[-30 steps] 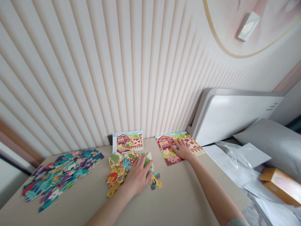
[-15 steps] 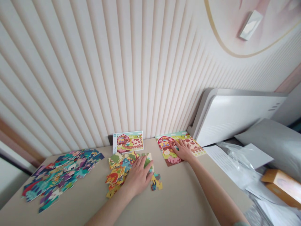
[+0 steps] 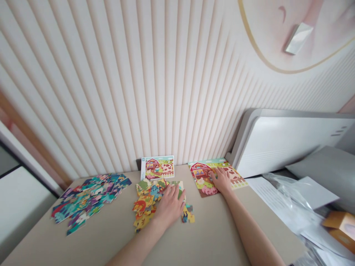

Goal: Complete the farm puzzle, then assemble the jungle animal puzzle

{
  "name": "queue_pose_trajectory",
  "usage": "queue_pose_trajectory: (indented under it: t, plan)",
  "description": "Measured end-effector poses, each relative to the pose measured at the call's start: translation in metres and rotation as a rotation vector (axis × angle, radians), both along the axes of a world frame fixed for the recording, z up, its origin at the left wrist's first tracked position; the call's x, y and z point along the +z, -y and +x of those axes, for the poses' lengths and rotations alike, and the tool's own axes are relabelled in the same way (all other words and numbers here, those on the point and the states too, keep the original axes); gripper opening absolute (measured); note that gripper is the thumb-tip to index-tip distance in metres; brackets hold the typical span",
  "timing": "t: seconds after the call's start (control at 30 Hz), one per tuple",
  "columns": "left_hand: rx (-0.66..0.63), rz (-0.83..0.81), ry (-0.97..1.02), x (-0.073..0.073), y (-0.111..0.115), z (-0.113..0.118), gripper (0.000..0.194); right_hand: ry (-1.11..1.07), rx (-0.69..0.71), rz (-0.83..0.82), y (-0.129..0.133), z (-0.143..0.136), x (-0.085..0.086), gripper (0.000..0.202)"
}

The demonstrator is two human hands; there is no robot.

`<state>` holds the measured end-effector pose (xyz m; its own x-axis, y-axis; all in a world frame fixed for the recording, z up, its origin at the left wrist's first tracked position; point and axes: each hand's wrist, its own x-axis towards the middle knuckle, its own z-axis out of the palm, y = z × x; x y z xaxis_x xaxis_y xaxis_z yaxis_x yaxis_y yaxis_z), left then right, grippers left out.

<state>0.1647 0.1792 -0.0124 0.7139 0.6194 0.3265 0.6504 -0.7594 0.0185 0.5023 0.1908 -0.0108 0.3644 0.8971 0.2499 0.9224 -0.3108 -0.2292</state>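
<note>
My left hand (image 3: 170,205) lies spread on the right part of a pile of yellow and orange puzzle pieces (image 3: 144,203), its fingers apart. A few joined yellow and blue pieces (image 3: 188,214) lie just right of it. Flat on the farm puzzle (image 3: 203,184), which shows a red barn, a pig and a cow, rests my right hand (image 3: 222,181) with fingers apart. Between the two, further back, a picture card (image 3: 158,167) with the same farm scene leans at the wall. What lies under my palms is hidden.
Blue and purple puzzle pieces (image 3: 94,197) are heaped on the table (image 3: 111,240) at the left. A ribbed wall (image 3: 155,74) stands behind. Papers (image 3: 273,199), clear plastic and an orange box (image 3: 340,225) lie at the right.
The view has shifted a little, so the things on the table appear further right. Both hands keep nearly the same places on the pieces and the farm puzzle.
</note>
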Motion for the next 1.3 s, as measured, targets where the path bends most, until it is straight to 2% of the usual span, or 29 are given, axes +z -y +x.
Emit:
queue_pose_trajectory:
  t: [0.13, 0.2, 0.27, 0.43, 0.5, 0.57, 0.67, 0.8, 0.93, 1.1, 1.3]
  plan:
    - [-0.06, 0.009, 0.048, 0.015, 0.012, -0.006, 0.048, -0.01, 0.076, 0.141, 0.023, -0.026, 0.014, 0.059]
    - [-0.062, 0.008, 0.08, 0.021, 0.017, -0.024, 0.05, -0.024, 0.153, 0.166, 0.034, -0.052, 0.016, 0.057]
    - [-0.025, -0.002, 0.114, 0.022, 0.02, -0.052, 0.053, -0.046, 0.237, 0.158, 0.042, -0.084, 0.012, 0.056]
    - [0.161, -0.076, 0.17, 0.01, 0.018, -0.134, 0.058, -0.113, 0.368, 0.034, 0.045, -0.171, -0.005, 0.061]
    - [0.217, -0.089, 0.173, 0.001, 0.015, -0.155, 0.061, -0.12, 0.399, -0.022, 0.044, -0.198, -0.008, 0.066]
    - [0.241, -0.111, 0.171, -0.006, 0.014, -0.164, 0.062, -0.112, 0.438, -0.066, 0.044, -0.216, -0.008, 0.069]
    - [0.223, -0.13, 0.181, -0.01, 0.016, -0.164, 0.058, -0.09, 0.503, -0.104, 0.051, -0.223, -0.004, 0.068]
    - [0.183, -0.126, 0.218, -0.003, 0.027, -0.162, 0.048, -0.07, 0.584, -0.094, 0.067, -0.215, 0.004, 0.059]
    - [0.192, -0.121, 0.25, 0.0, 0.031, -0.163, 0.05, -0.079, 0.552, -0.036, 0.074, -0.208, 0.009, 0.053]
    - [0.21, -0.145, 0.25, -0.009, 0.022, -0.159, 0.06, -0.083, 0.48, -0.029, 0.065, -0.212, 0.005, 0.062]
    - [0.103, -0.195, 0.227, -0.01, 0.027, -0.161, 0.055, -0.083, 0.577, -0.124, 0.07, -0.217, -0.002, 0.063]
